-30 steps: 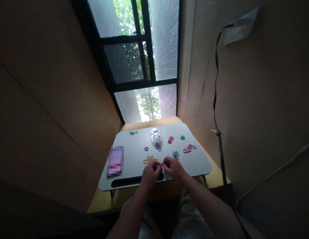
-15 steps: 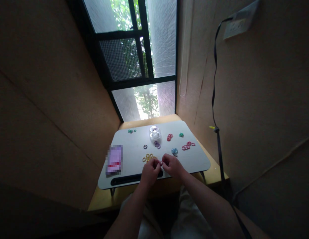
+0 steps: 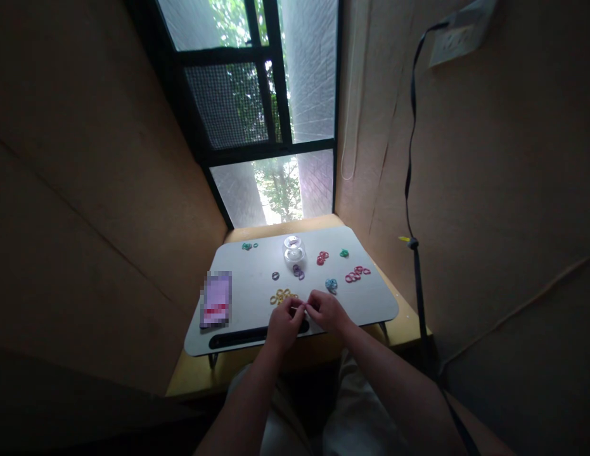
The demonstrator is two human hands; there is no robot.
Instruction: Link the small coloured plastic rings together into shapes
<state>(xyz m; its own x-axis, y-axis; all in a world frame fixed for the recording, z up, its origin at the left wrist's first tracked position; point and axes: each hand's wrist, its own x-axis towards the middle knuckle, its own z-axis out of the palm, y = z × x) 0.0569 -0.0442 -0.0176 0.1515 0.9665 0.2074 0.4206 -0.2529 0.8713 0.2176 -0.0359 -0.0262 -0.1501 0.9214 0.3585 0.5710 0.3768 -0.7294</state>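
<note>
Both hands meet over the front part of the white lap table [image 3: 250, 285]. My left hand [image 3: 285, 320] is closed in a pinch, and a thin pale line shows at its fingers. Opposite it, my right hand [image 3: 326, 310] also pinches, with fingertips almost touching the left ones. Between them is a small pink thing [image 3: 305, 305], too small to make out fully. Just beyond my left hand lies a cluster of yellow rings [image 3: 281, 295]. Small blue rings [image 3: 331, 284] lie just past my right hand.
Purple rings [image 3: 298, 272] lie before a clear round container [image 3: 293, 251]. Red rings [image 3: 322, 258], pink rings [image 3: 358, 274] and green rings [image 3: 344, 253] are on the right. More green rings [image 3: 248, 246] lie far left. A blurred phone-like rectangle [image 3: 217, 297] lies near the left edge.
The view has shifted slightly, so the table sits a little higher and further left. My hands stay together around the pink thing, with small finger movements.
</note>
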